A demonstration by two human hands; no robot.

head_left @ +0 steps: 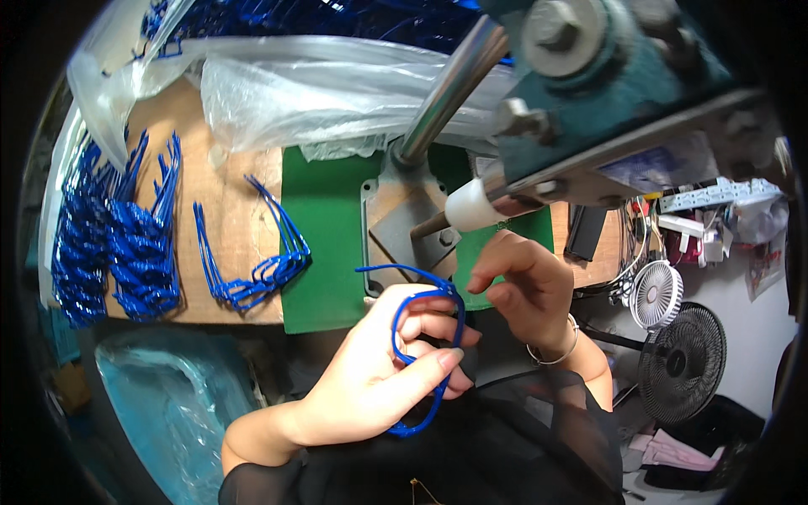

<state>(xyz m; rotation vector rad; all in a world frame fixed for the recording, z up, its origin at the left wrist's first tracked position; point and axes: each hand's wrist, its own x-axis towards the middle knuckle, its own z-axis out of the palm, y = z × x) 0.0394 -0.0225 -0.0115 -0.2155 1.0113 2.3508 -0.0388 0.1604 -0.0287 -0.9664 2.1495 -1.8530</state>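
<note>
My left hand (370, 370) is closed around a blue wire frame (460, 324) bent into rounded loops, its thumb pressing on the wire. One straight end of the frame points left above the fingers. Just to the right, my right hand (530, 286) hovers with fingers curled and thumb and index a little apart; nothing shows between them. Beyond both hands stands a green bench press with a metal base (412, 223), and its white-collared rod (471, 206) slants down over that base.
Stacked blue wire frames (139, 252) lie at the left on the wooden table (227, 160), beside a smaller group (269, 273). A green mat (324, 295) lies under the press. Clear plastic sheeting (337, 93) covers the back. Fans (682, 362) stand at right; a blue plastic bag (168, 396) hangs lower left.
</note>
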